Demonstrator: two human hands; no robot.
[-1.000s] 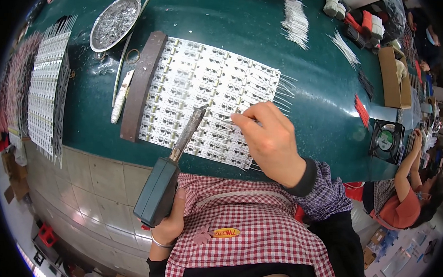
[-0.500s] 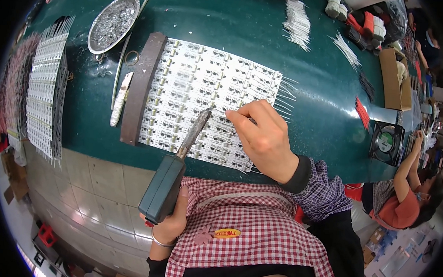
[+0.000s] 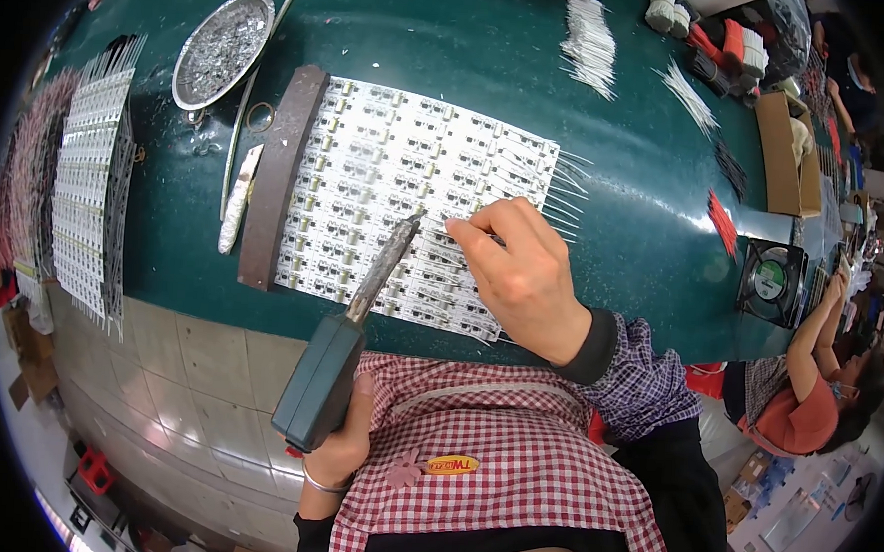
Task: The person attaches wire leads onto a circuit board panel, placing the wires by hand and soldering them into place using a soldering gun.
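Note:
My left hand [image 3: 345,439] is wrapped round the dark green handle of a soldering gun [image 3: 319,378]. The tool's long metal barrel slants up and away, its tip close over a white circuit board panel [image 3: 370,122]. Just right of that tip, my right hand [image 3: 524,270] hovers low over the panel with thumb and forefinger pinched together. Whatever sits in the pinch is too small to make out. Thin white wires [image 3: 564,204] lie across the panel's right part and stick out past its edge, some of them hidden under my right hand.
A brown bar [image 3: 275,187] lies along the panel's left edge. Beyond it are a solder-wrapped stick [image 3: 235,210], a thin rod [image 3: 237,140] and a metal bowl of scraps [image 3: 191,63]. More wired panels [image 3: 93,173] stand far left. Wire bundles [image 3: 589,49] and a fan [image 3: 774,281] are rightward.
The whole view has shifted very slightly left. Both hands and the soldering gun keep nearly the same places over the panel.

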